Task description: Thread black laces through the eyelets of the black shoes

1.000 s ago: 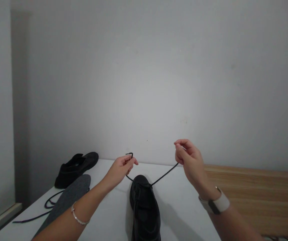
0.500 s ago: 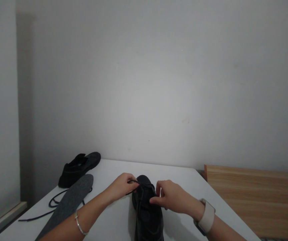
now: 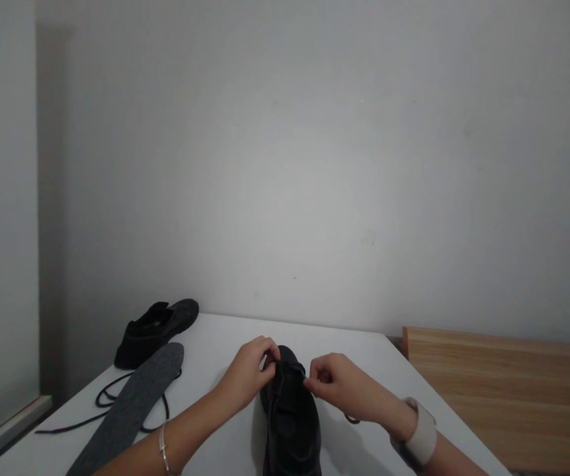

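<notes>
A black shoe (image 3: 292,433) sits on the white surface (image 3: 225,334), right in front of the person, with its toe pointing at the wall (image 3: 289,165). The left hand (image 3: 249,370) is at the shoe's left side near the toe, its thumb and fingers bent in close. The right hand (image 3: 337,383) is at the other side, its fingers curled and its thumb near the shoe's edge. I can't tell what either hand is pinching, because the tips are too dark to see. A little dark lace (image 3: 352,420) pokes out below the right hand. Over to the left, I see another black shoe (image 3: 153,336), and a long gray insole (image 3: 139,400) lies across a loopy black cord (image 3: 74,424).
</notes>
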Tool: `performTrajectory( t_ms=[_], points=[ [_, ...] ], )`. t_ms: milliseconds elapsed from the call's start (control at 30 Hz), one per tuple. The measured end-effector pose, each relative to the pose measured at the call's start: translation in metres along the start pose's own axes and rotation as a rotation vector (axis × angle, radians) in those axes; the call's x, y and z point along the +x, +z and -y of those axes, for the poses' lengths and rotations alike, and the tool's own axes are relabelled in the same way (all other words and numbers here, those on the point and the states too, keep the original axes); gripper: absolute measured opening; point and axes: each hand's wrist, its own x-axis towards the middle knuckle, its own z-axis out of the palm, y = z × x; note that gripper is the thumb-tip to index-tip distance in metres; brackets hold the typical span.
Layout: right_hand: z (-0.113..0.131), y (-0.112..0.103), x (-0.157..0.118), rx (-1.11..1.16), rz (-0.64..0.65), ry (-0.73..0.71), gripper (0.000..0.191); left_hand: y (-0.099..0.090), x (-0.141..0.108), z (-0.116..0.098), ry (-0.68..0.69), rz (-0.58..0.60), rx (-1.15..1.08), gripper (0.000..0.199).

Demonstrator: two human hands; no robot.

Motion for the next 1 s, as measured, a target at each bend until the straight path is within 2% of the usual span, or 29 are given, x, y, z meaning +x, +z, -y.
performTrajectory(
  t_ms=[100,167,267,400,567,667,800,900,1000],
  points=[
    [-0.005,0.005,0.001,0.15,-0.138,-0.073,0.02,-0.009,0.002,-0.004,-0.117,-0.048,-0.209,0.015],
    [-0.008,0.011,0.001,0.278,-0.218,-0.114,0.021,-0.016,0.001,-0.009,-0.196,-0.078,-0.368,0.027],
    [-0.008,0.024,0.002,0.617,-0.229,-0.081,0.034,-0.023,-0.008,-0.02,-0.288,-0.073,-0.541,0.053],
    [-0.01,0.042,0.002,0.989,-0.294,0.036,0.035,-0.029,-0.027,-0.03,-0.292,-0.066,-0.545,0.064],
    [-0.018,0.064,0.003,1.25,-0.541,0.164,0.034,-0.035,-0.034,-0.023,-0.279,-0.192,-0.457,0.062],
    [-0.017,0.075,0.006,1.27,-0.68,0.189,0.037,-0.031,-0.031,-0.011,-0.264,-0.133,-0.28,0.057],
    [-0.011,0.085,0.013,1.183,-0.764,0.182,0.041,-0.02,-0.026,-0.001,-0.255,0.053,-0.045,0.052],
    [-0.008,0.088,0.016,1.107,-0.788,0.196,0.042,-0.017,-0.016,-0.009,-0.249,0.091,0.025,0.047],
    [-0.009,0.089,0.016,0.988,-0.837,0.196,0.043,-0.014,-0.004,-0.027,-0.196,0.09,-0.045,0.032]
  ],
)
